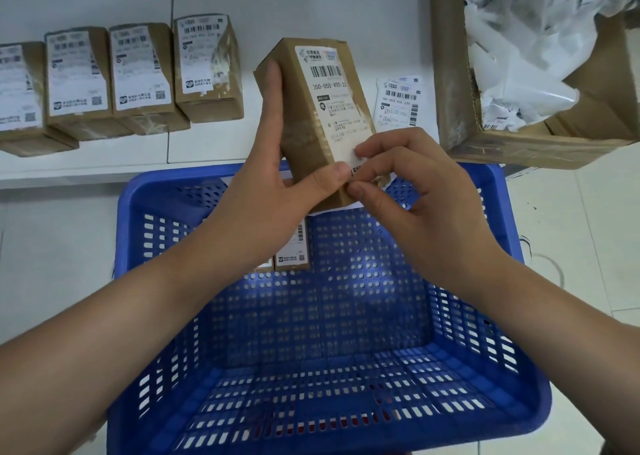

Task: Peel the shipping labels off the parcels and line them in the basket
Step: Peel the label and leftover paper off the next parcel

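My left hand (273,191) grips a brown cardboard parcel (301,108) from its left side, holding it above the far rim of the blue perforated basket (502,368). A white shipping label (337,108) with a barcode covers the parcel's top face. My right hand (408,194) pinches the label's lower corner between thumb and forefinger, and that corner is lifted slightly. Inside the basket, partly hidden under my left wrist, lie parcels (292,246) that carry labels.
Several labelled parcels (138,73) stand in a row on the white ledge at the left. A loose label (398,102) lies on the ledge right of the held parcel. A large open carton (457,101) with crumpled white paper and plastic sits at the top right.
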### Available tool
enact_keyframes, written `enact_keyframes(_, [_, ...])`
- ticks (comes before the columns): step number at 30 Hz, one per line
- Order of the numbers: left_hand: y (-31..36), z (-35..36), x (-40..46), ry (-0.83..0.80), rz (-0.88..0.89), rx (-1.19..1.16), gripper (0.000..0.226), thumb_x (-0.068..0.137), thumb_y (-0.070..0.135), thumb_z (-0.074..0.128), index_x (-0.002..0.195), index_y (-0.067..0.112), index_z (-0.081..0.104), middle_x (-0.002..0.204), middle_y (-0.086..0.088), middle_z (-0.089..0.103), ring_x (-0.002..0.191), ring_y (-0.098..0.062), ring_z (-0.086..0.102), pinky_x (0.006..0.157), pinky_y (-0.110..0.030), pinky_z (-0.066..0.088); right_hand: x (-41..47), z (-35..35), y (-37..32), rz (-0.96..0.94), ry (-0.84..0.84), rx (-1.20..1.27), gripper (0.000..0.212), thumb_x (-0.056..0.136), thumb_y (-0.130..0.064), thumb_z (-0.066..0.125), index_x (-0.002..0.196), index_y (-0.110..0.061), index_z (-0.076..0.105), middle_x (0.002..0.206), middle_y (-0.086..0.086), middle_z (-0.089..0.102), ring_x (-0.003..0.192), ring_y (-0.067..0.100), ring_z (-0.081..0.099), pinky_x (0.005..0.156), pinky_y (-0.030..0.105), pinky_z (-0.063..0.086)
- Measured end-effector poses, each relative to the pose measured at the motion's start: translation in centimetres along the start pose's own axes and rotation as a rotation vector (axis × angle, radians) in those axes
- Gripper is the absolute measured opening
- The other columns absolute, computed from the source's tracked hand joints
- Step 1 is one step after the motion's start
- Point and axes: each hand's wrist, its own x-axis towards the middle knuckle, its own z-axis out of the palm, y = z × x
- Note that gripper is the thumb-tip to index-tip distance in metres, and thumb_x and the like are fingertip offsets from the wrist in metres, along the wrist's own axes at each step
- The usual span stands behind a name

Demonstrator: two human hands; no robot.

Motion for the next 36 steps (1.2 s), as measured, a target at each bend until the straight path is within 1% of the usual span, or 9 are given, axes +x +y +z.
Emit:
enact_keyframes(2, [-0.2,-0.1,-0.1,-0.013,-0.009,0.010,0.110,0.098,0.013,0.069,0.156,0.058,-0.014,0.159,0.012,0.045,0.125,-0.002,0.063,0.098,-0.034,0.059,-0.1,0.0,0.0,0.011,0.001,0.005,0.006,0.091,-0.022,0.069,0.094,-0.016,0.071,0.115,-0.004,0.062,0.113,0.013,0.058,0.096,0.022,0.046])
enact_keyframes(8, [-0.1,-0.1,-0.2,-0.017,0.010,0.031,0.112,0.096,0.006,0.067,0.157,0.055,-0.013,0.161,0.015,0.042,0.127,0.001,0.061,0.094,-0.025,0.059,0.0,-0.1,-0.3,-0.012,0.010,-0.014,0.003,0.093,-0.019,0.070,0.094,-0.016,0.070,0.114,-0.008,0.062,0.112,0.015,0.059,0.094,0.022,0.047])
enact_keyframes(11, [0.0,-0.2,-0.1,-0.016,0.025,0.070,0.112,0.095,0.004,0.067,0.159,0.052,-0.012,0.162,0.020,0.038,0.131,0.004,0.056,0.100,-0.025,0.056,0.1,-0.3,-0.3,-0.037,0.012,-0.033,0.002,0.094,-0.015,0.069,0.094,-0.014,0.069,0.112,-0.006,0.065,0.109,0.014,0.060,0.093,0.024,0.048])
enact_keyframes(18, [0.2,-0.2,0.1,-0.017,0.050,0.122,0.113,0.091,0.007,0.070,0.161,0.049,-0.008,0.161,0.023,0.037,0.132,0.004,0.054,0.097,-0.021,0.056,0.3,-0.4,-0.1,-0.076,-0.008,-0.078,0.006,0.096,-0.015,0.065,0.096,-0.010,0.068,0.113,-0.002,0.065,0.109,0.014,0.060,0.094,0.026,0.048])
enact_keyframes(23, [0.1,-0.2,0.1,-0.011,0.066,0.159,0.111,0.091,0.009,0.069,0.161,0.048,-0.008,0.162,0.022,0.035,0.134,0.003,0.053,0.099,-0.023,0.056,0.4,-0.5,0.0,-0.093,0.034,-0.109,0.005,0.096,-0.014,0.066,0.097,-0.009,0.067,0.110,-0.003,0.065,0.106,0.016,0.060,0.093,0.023,0.047])
enact_keyframes(26, [0.0,-0.2,0.1,0.006,0.053,0.157,0.112,0.092,0.004,0.069,0.162,0.047,-0.007,0.161,0.022,0.037,0.132,0.004,0.054,0.098,-0.021,0.055,0.6,-0.6,0.2,-0.081,-0.017,-0.094,0.005,0.097,-0.015,0.066,0.099,-0.012,0.069,0.109,-0.003,0.067,0.102,0.013,0.061,0.088,0.022,0.048])
enact_keyframes(29, [-0.2,-0.2,0.0,0.013,0.057,0.165,0.112,0.090,0.009,0.070,0.161,0.049,-0.008,0.161,0.023,0.037,0.132,0.006,0.054,0.098,-0.022,0.056,0.9,-1.2,0.2,-0.050,-0.054,-0.045,0.012,0.099,-0.016,0.064,0.107,-0.011,0.072,0.111,-0.002,0.068,0.100,0.008,0.062,0.086,0.019,0.049])
enact_keyframes(33, [-0.3,-0.2,-0.2,0.008,0.085,0.191,0.112,0.091,0.015,0.073,0.160,0.049,-0.008,0.161,0.028,0.034,0.134,0.009,0.050,0.101,-0.024,0.055,1.1,-1.4,0.1,-0.024,-0.052,-0.021,0.020,0.095,-0.029,0.068,0.108,-0.015,0.075,0.110,-0.003,0.067,0.097,0.006,0.062,0.082,0.014,0.049])
enact_keyframes(36, [-0.3,0.1,-0.3,-0.013,0.102,0.212,0.113,0.092,0.015,0.076,0.160,0.049,-0.008,0.162,0.028,0.033,0.138,0.007,0.047,0.103,-0.026,0.054,1.1,-1.1,0.4,-0.040,-0.072,-0.068,0.027,0.087,-0.038,0.073,0.105,-0.018,0.077,0.105,-0.002,0.063,0.094,-0.004,0.056,0.081,0.011,0.047])
